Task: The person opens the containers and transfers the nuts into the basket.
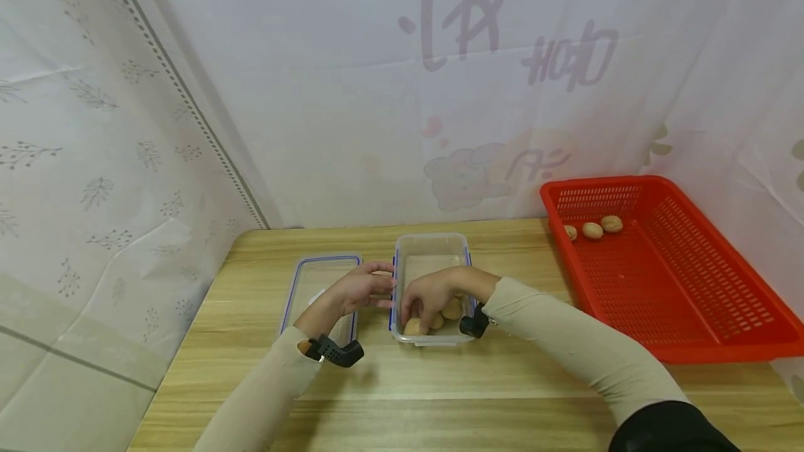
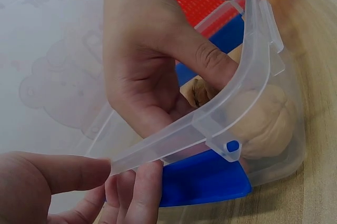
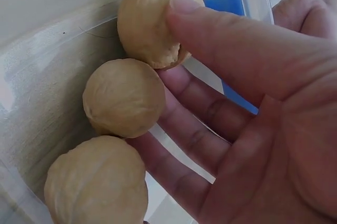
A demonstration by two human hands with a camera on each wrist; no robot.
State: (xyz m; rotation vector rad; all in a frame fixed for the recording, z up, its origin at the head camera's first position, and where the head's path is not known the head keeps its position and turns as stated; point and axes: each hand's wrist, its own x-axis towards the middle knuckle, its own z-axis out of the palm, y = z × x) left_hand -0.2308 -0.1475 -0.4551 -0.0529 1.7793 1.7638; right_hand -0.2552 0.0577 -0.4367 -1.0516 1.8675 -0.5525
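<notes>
A clear plastic container (image 1: 433, 246) with blue side latches stands on the table, several walnuts at its near end. My right hand (image 1: 433, 293) reaches down into it. In the right wrist view, the thumb and fingers hold a walnut (image 3: 152, 21), while a second walnut (image 3: 125, 98) and a third walnut (image 3: 97, 182) lie alongside the fingers. At the container's left side is my left hand (image 1: 359, 288). Its thumb and fingers pinch the rim beside a lowered blue latch (image 2: 205, 179), as the left wrist view shows.
A clear lid (image 1: 320, 274) with a blue seal lies left of the container, partly under the left forearm. On the right stands a red perforated basket (image 1: 653, 264) with 3 walnuts (image 1: 592, 230) in its far left corner. Printed white cloth hangs behind the wooden table (image 1: 402, 403).
</notes>
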